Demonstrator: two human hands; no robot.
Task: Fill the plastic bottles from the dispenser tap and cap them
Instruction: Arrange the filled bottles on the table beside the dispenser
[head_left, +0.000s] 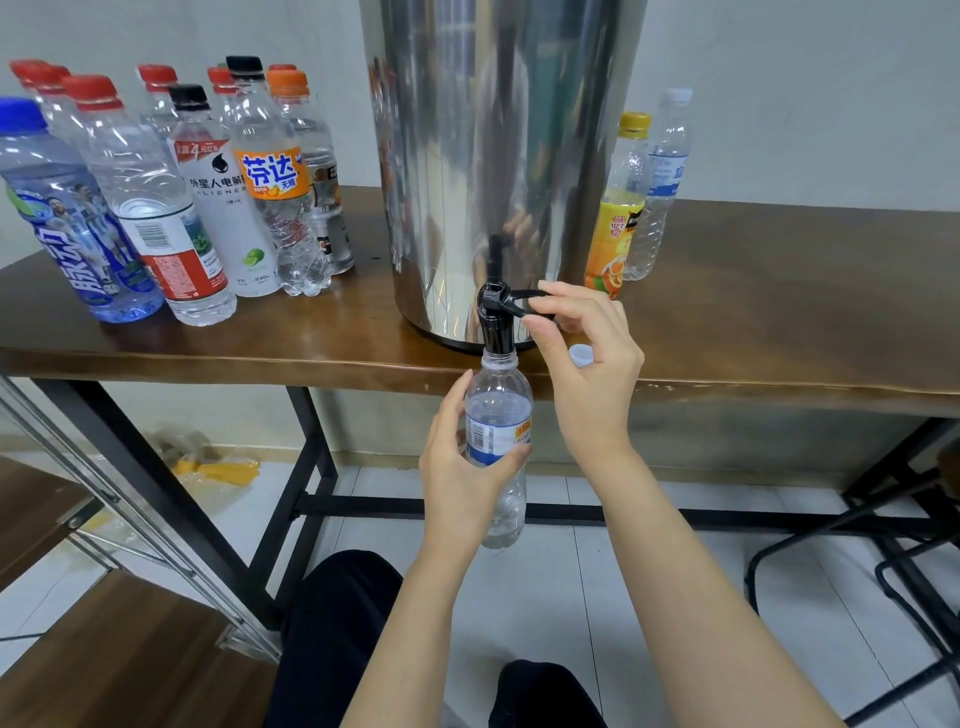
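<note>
Our left hand (462, 467) curls round the middle of the clear plastic bottle with the blue-and-white label (500, 415), thumb on the near side and fingers behind. It holds the bottle upright below the desk's front edge, the open neck right up against the black tap spout (493, 325). Our right hand (587, 364) pinches the black tap lever (519, 301) between thumb and forefinger, the other fingers loosely curled. To fill well, we judge the neck must sit square under the spout, the lever be eased rather than snapped, and the flow cut before water reaches the shoulder; the level is hard to read through the label. The small white cap (581, 356) lies on the brown wooden desk (779, 312) at its front edge, just behind our right hand. The tall stainless-steel dispenser (498, 156) stands above the tap. A crowd of capped bottles (156, 208) fills the desk's left end, and a yellow-capped orange-drink bottle (615, 218) stands right of the dispenser.
</note>
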